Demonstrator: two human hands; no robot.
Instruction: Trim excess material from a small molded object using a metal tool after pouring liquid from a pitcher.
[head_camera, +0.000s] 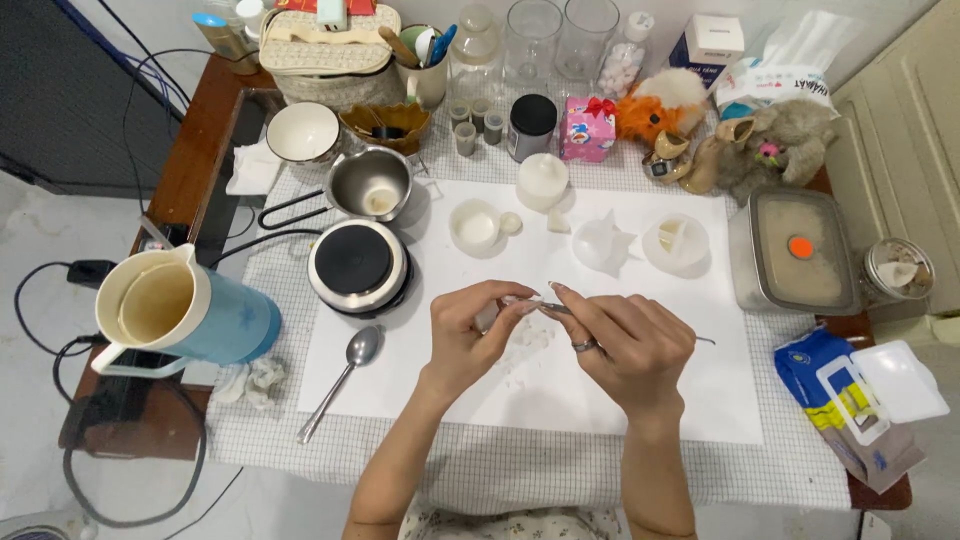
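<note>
My left hand (470, 330) and my right hand (625, 340) meet above the white sheet (720, 400) in the middle of the table. The left hand pinches a small whitish piece at its fingertips; what it is I cannot tell. The right hand, with a ring on one finger, holds a thin metal tool (702, 341) whose tip points at that piece and whose other end sticks out to the right. Beyond the hands lie a round white mould (476, 227), a star-shaped translucent mould (606, 243) and a round white dish (676, 243).
A metal spoon (345, 376) lies left of my hands, near a small black hotplate (355, 262) and a steel pot (372, 183). A blue-and-cream kettle (180, 312) stands far left. A lidded steel container (795, 250), wet-wipe pack (860, 400), jars and soft toys crowd the right and back.
</note>
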